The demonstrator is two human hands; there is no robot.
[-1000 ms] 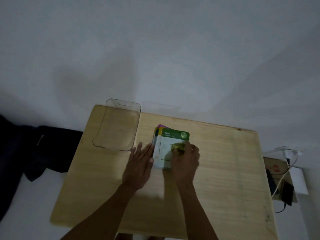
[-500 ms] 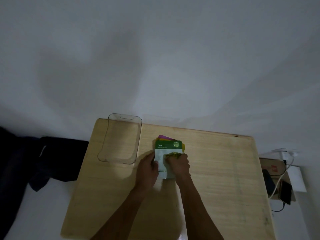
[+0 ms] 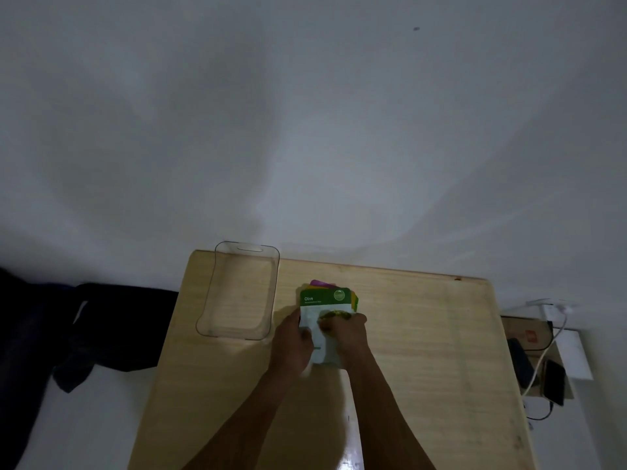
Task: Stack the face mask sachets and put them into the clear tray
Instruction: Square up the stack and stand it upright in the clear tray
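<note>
A stack of face mask sachets (image 3: 322, 301) sits near the middle of the wooden table (image 3: 424, 351). The top one is white with a green "Olive" band; purple and yellow edges of others peek out behind it. My left hand (image 3: 293, 344) grips the stack's left edge and my right hand (image 3: 347, 337) grips its right side, fingers over the top sachet. The clear tray (image 3: 271, 293) stands empty at the table's far left corner, just left of the stack.
A white wall rises behind the table. Dark cloth (image 3: 112, 327) lies on the floor at left. To the right are a cardboard box (image 3: 529, 334), a phone (image 3: 554, 381) and white cables (image 3: 556, 320).
My left hand went from lying flat beside the sachets to gripping their left edge. Both hands closed in on the stack, and the camera tilted up.
</note>
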